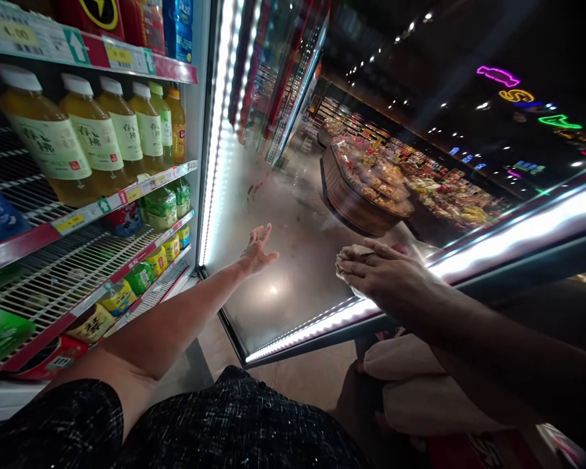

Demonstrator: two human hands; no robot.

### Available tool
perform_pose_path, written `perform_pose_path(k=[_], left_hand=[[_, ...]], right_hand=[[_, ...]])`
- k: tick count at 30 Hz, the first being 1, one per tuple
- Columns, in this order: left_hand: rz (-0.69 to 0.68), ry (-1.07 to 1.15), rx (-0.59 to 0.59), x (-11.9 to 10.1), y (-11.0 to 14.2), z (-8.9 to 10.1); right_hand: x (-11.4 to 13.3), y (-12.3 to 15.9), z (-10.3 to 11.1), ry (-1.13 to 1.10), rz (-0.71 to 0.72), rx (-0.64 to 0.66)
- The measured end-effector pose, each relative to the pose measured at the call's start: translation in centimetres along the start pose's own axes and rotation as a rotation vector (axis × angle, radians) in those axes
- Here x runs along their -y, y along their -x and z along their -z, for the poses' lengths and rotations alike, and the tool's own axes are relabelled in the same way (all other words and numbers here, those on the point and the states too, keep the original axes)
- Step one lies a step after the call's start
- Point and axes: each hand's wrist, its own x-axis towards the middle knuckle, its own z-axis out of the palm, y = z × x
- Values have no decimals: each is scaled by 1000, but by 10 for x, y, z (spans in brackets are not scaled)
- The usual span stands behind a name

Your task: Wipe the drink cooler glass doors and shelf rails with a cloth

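A large, clear glass cooler door with a dark frame and bright white light strips (pixel 303 280) stands ajar, filling the middle and reaching to the right. Left of it are white wire shelves with red front edges (pixel 78 267). Below is the person's black, white-flecked shirt (pixel 254 423). In the glass shows a rounded brown wooden display stand (pixel 349 202) heaped with goods. A row of plastic bottles of amber drink with white caps and pale labels (pixel 95 140) lines one shelf; small yellow and green packages (pixel 140 278) sit lower down.

The right hand (pixel 393 273) is near the door's lit edge, its fingers together over a crumpled pale cloth (pixel 357 262), which they hold at the glass. The left hand (pixel 260 253), smaller in view, reaches towards the pane with fingers apart; whether it touches is unclear.
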Motion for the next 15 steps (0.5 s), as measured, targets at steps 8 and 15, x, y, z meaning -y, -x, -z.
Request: perform_pose_path(k=[8, 15], left_hand=[[-1, 41, 1, 0, 1, -1], [-1, 76, -16, 0, 4, -2]], right_hand=[[-2, -5, 7, 181, 129, 95], [-4, -37, 23, 266, 14, -2]])
